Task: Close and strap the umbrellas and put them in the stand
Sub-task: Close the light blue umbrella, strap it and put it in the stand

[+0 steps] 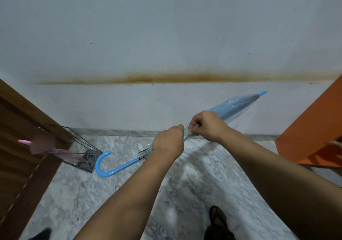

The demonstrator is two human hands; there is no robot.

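Note:
A closed clear-blue umbrella [235,107] with a curved blue handle [105,165] lies across the middle of the view, tip pointing up right. My left hand [167,145] grips its folded canopy near the handle end. Just to the right, my right hand [207,126] pinches the gathered plastic, where a strap may be. A black wire umbrella stand [84,148] sits on the floor at left, against the wooden door. In the stand rests a pink umbrella [44,144], its pink tip pointing left.
A brown wooden louvred door [20,147] fills the left edge. An orange panel [312,128] stands at the right. A white wall with a rusty stain is ahead, over a grey marble floor [77,193]. My sandalled foot [218,219] shows at the bottom.

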